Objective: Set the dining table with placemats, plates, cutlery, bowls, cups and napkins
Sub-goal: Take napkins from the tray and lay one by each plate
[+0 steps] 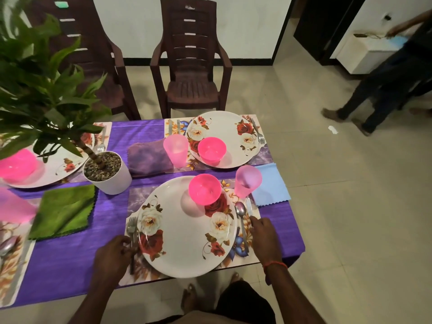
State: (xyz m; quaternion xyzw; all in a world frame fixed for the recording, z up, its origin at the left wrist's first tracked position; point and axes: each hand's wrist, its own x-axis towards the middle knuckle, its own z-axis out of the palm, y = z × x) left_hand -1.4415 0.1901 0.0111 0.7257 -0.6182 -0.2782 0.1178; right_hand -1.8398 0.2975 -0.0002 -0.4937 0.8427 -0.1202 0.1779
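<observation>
Our left hand [112, 253] pinches the fork [131, 226] by its handle, fingers [125, 245] curled round it, at nine o'clock of the near plate [184, 249] on the table [70, 265]. Our right hand [264, 237] lies with its fingers fairly straight, the tips touching the knife [249, 206] beside the spoon [240, 210] at three o'clock. We judge the cutlery thin, stiff, light and slick on the glossy placemat [136, 197], likelier to slide than to lift. It is best pinched mid-handle from the sides. The plate looks light and easily nudged.

Plant leaves [42, 90] hide much of the far-left plate [63, 164], the near-left pink cup [14, 206] is blurred and edge-cut, the left hand [112, 253] covers part of the fork [131, 226], and the right hand [264, 237] covers the handle of the knife [249, 206].
</observation>
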